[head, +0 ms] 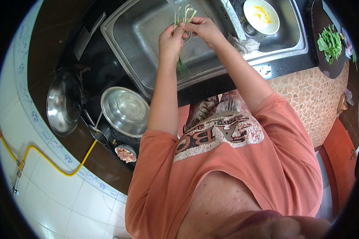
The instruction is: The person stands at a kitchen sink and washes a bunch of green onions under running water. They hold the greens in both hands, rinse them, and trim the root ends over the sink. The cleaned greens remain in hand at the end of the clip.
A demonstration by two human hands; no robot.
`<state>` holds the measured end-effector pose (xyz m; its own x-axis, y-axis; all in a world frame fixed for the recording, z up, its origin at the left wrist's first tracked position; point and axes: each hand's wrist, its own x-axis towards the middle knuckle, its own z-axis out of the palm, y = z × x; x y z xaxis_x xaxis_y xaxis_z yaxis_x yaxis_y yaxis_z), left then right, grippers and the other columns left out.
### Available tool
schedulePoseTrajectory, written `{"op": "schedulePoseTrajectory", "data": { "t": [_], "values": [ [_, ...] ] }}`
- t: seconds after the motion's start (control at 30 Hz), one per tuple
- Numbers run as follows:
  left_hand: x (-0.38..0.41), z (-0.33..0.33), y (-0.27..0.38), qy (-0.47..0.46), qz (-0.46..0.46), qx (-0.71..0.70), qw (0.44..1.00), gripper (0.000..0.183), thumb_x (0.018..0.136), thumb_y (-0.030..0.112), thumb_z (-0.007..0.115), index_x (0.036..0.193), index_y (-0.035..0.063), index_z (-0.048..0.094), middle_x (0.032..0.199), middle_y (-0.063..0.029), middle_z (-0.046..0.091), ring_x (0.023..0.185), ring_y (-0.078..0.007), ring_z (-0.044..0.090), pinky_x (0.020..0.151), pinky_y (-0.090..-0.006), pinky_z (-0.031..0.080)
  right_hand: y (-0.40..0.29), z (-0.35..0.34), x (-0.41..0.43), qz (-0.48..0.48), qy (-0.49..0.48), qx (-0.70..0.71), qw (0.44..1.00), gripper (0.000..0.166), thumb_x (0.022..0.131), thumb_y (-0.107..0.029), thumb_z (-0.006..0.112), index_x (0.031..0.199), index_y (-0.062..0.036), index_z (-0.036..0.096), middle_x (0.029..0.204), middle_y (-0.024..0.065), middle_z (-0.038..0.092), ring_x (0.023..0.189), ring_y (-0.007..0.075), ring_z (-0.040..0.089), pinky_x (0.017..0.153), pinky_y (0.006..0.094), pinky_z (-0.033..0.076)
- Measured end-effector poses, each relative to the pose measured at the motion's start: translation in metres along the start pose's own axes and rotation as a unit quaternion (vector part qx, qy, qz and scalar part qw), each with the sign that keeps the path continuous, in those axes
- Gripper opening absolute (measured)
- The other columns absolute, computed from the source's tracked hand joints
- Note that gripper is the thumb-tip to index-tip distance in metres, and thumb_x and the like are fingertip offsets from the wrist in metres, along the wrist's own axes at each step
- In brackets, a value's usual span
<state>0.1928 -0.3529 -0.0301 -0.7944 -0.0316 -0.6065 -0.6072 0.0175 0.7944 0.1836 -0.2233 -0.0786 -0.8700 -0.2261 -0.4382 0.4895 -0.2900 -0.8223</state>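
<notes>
Over the large basin of a stainless steel sink [143,38], both hands hold a small bunch of thin green onions [189,14]. My left hand [171,41] closes around the stalks, and their green tips hang below it into the basin. Close beside it, the fingers of my right hand [205,30] pinch the stalks near the pale ends, which point away from me. The fingers partly hide the middle of the bunch. A pale streak, a faucet or running water, comes down just beyond the hands; which one I cannot tell. The drain lies partly hidden under them.
A white bowl [261,16] with yellow residue sits in the smaller basin, a wet cloth [245,44] by the divider. Right: cut greens [330,44] and a blade on a dark board [335,70]. Left: a cleaver [83,41], wok [62,104], metal basin [125,110] and bowl of raw meat [126,154].
</notes>
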Motion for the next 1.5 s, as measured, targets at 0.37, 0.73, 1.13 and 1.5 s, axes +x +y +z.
{"op": "schedulePoseTrajectory", "data": {
  "t": [0.37, 0.73, 1.13, 1.5],
  "values": [
    [-0.006, -0.003, 0.008, 0.029, 0.025, 0.035, 0.999, 0.014, 0.085, 0.016, 0.062, 0.081, 0.0038, 0.057, 0.065, -0.0001, 0.054, 0.045, -0.0038, 0.037, 0.038, -0.0214, 0.024, -0.002, 0.004, 0.002, 0.069, 0.024, 0.227, 0.971, 0.020, 0.080, -0.025, 0.072, 0.085, -0.0063, 0.064, 0.075, -0.0016, 0.062, 0.065, 0.0055, 0.055, 0.055, 0.0180, 0.044],
    [-0.001, -0.005, 0.004, 0.061, 0.080, 0.094, 0.991, 0.013, 0.081, 0.015, 0.066, 0.083, 0.0028, 0.061, 0.063, 0.0014, 0.055, 0.046, -0.0037, 0.038, 0.041, -0.0211, 0.026, 0.010, -0.003, 0.012, 0.064, 0.029, 0.311, 0.948, 0.023, 0.086, -0.024, 0.067, 0.104, -0.0109, 0.062, 0.087, -0.0033, 0.062, 0.076, 0.0047, 0.054, 0.063, 0.0207, 0.043],
    [-0.009, -0.016, 0.019, 0.071, 0.072, 0.190, 0.977, 0.023, 0.079, 0.018, 0.068, 0.090, -0.0022, 0.068, 0.064, -0.0019, 0.062, 0.056, -0.0071, 0.050, 0.054, -0.0228, 0.039, 0.007, -0.027, 0.035, -0.016, 0.143, 0.254, 0.957, 0.020, 0.087, -0.015, 0.064, 0.102, -0.0016, 0.061, 0.089, 0.0051, 0.068, 0.074, 0.0078, 0.061, 0.063, 0.0181, 0.047],
    [-0.005, -0.021, 0.023, 0.045, 0.102, 0.189, 0.976, 0.018, 0.077, 0.017, 0.068, 0.083, 0.0002, 0.067, 0.065, 0.0005, 0.059, 0.059, -0.0063, 0.048, 0.055, -0.0222, 0.036, -0.013, -0.016, 0.021, -0.129, -0.058, -0.240, 0.960, 0.028, 0.083, -0.024, 0.069, 0.105, -0.0070, 0.066, 0.090, -0.0018, 0.065, 0.085, 0.0081, 0.057, 0.080, 0.0244, 0.043]
  ]
}}
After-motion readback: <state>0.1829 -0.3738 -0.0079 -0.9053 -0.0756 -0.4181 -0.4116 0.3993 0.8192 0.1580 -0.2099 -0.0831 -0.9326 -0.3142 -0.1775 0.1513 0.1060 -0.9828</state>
